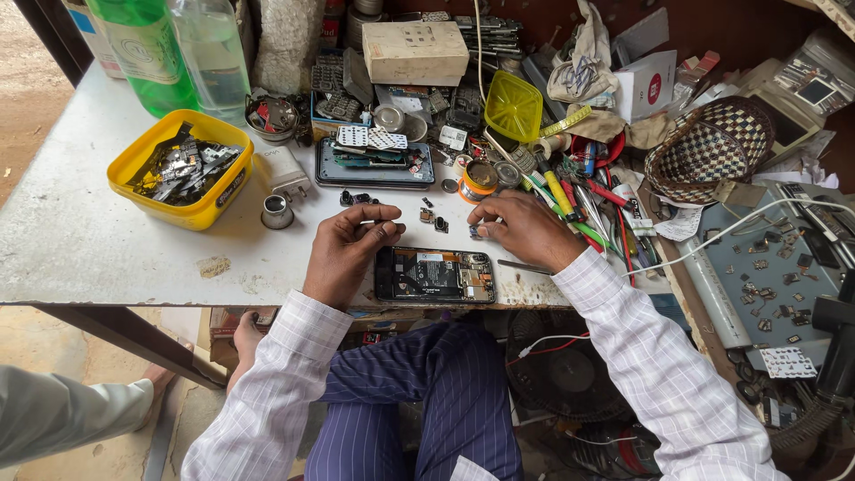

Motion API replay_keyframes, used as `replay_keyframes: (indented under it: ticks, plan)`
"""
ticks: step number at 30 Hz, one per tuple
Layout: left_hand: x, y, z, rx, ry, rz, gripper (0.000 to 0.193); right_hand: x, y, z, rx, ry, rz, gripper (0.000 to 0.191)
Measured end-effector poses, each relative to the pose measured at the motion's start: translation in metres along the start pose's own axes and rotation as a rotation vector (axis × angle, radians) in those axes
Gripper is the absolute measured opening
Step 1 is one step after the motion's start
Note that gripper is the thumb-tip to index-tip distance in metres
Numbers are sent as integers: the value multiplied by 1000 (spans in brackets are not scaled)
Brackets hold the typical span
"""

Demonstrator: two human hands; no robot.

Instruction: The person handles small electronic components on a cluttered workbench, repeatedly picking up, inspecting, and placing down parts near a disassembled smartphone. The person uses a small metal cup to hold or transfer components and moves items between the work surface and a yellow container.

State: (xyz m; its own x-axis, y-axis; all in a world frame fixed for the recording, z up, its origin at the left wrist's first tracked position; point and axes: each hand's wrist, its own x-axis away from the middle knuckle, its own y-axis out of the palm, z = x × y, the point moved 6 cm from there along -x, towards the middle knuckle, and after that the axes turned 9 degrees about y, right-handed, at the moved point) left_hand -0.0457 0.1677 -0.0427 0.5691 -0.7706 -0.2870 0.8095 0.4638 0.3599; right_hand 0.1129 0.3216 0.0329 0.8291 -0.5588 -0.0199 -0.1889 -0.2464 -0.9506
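Note:
An opened phone (434, 275) with its back off lies at the table's front edge, circuit board showing. My left hand (346, 249) rests just left of it, thumb and fingers pinched around a thin metal tool or part. My right hand (525, 230) sits above the phone's right end, fingertips pressed down on a tiny dark part (476, 232) on the table. Several small loose components (434, 218) lie between the two hands.
A yellow tub of scrap parts (183, 169) stands at left, with a white charger (283, 170) and a small metal cup (277, 211) beside it. Another phone (374, 165) lies behind. Screwdrivers and tools (583, 200) pile at right near a woven basket (712, 147). Bottles (178, 49) stand at the back.

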Motion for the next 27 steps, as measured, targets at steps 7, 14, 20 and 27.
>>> replay_keyframes:
  ticks: [7,14,20,27]
  plan:
    - [1,3,-8,-58,-7,-18,24,-6,-1,-36,-77,-133,129,29]
    - [1,2,-4,-27,17,-50,24,-10,7,-38,-284,40,12,25]
    - [3,7,2,17,20,-99,26,-10,17,-38,-995,116,-203,32]
    - [8,12,12,21,32,-102,26,-6,27,-61,-1103,73,-180,30]
